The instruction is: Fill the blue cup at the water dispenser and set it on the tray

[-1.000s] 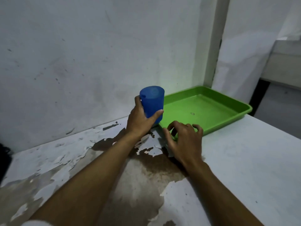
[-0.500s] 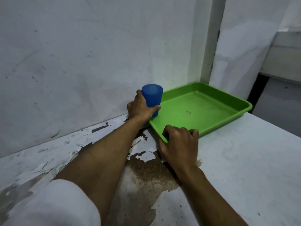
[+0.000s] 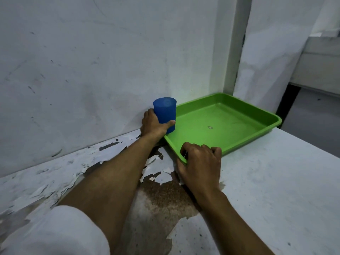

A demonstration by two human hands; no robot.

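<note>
The blue cup stands upright at the far left corner of the green tray, close to the wall. My left hand wraps around the cup's lower half, thumb across its front. I cannot tell whether the cup's base touches the tray floor. My right hand rests on the tray's near corner, fingers curled over the rim. The tray's floor is bare apart from a small mark near its middle. No water dispenser is in view.
The tray lies on a white table whose paint has peeled into a brown patch under my arms. A white wall runs behind, with a pillar at the tray's far corner. The table edge drops off at right.
My left hand has carried the cup away from me and lowered it to the tray's far left corner. My right hand shifted onto the tray's near corner rim.
</note>
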